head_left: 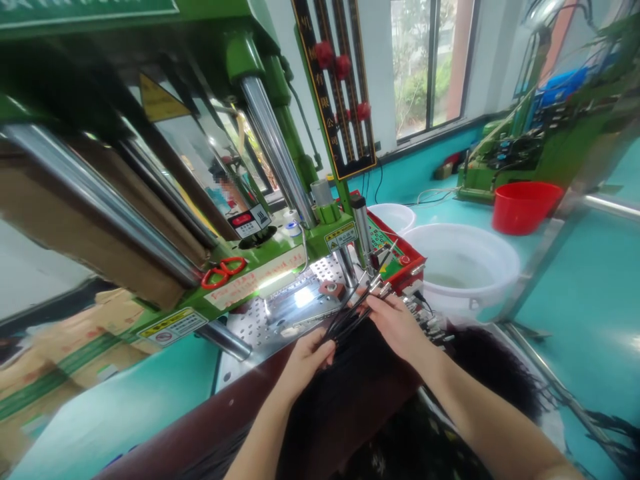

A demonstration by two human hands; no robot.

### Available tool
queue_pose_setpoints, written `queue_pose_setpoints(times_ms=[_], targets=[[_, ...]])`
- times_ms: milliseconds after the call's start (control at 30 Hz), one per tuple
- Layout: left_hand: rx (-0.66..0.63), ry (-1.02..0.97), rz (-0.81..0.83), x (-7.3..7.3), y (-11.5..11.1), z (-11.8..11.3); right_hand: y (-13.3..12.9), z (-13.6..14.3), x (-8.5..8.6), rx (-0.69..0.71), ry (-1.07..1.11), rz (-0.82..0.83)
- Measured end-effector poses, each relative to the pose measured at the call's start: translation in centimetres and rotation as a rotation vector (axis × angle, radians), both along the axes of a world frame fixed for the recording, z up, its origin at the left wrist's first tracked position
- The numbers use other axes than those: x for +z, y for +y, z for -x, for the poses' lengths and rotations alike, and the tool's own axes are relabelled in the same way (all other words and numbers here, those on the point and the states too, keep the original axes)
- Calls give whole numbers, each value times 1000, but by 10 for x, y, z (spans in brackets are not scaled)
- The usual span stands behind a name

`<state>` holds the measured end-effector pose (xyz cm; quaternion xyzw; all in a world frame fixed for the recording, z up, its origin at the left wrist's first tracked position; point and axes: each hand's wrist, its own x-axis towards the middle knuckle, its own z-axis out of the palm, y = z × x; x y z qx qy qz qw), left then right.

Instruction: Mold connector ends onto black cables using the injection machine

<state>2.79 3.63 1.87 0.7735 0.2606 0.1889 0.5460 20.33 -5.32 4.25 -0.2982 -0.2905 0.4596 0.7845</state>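
Several black cables [347, 321] with metal connector ends run between my two hands, over the front edge of a green press. My left hand [311, 353] is closed around the cables on their lower left side. Closer to the metal ends, my right hand [390, 319] grips the same bundle with thumb and fingers. The bright connector tips [380, 287] stick out above it. Below, a dark mass of more black cables [345, 380] lies on a dark red-brown surface [240, 407]. The press's perforated metal bed [255, 327] is just beyond my hands.
Red-handled scissors [223, 272] rest on the green press frame [320, 233]. A red control box [407, 263] stands right of the bed. More connector ends [433, 327] lie beside my right forearm. White tubs [460, 263] and a red bucket [525, 207] stand on the floor; cardboard boxes [100, 333] are at left.
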Motion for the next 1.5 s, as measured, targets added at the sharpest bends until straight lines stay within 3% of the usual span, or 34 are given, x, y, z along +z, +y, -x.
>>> queue_pose_setpoints(times_ms=[133,267,400,533,633,800,933,1133,1267,1500], targets=[[-43,0,-26,13,-1,-15,-1,-15,-5,-7,-23,-18],[-77,47,-77,23,-3,-34,0,-45,-1,-101,-17,-21],[-97,100,44,23,-3,-47,-6,-62,5,-294,-123,-5],[-96,40,135,22,1,-49,-19,-59,7,-424,-274,5],[-65,-3,150,24,4,-46,-24,-56,4,-409,-243,25],[29,-21,140,29,4,-44,-25,-58,-6,-331,9,42],[-25,56,-15,30,7,-50,-31,-59,-10,-266,41,61],[52,79,-213,46,7,-61,-38,-65,-15,-257,-8,123],[20,183,-473,60,-9,-65,-38,-71,-20,-228,-34,123],[132,269,-837,65,-39,-78,-39,-71,-19,-199,-84,138]])
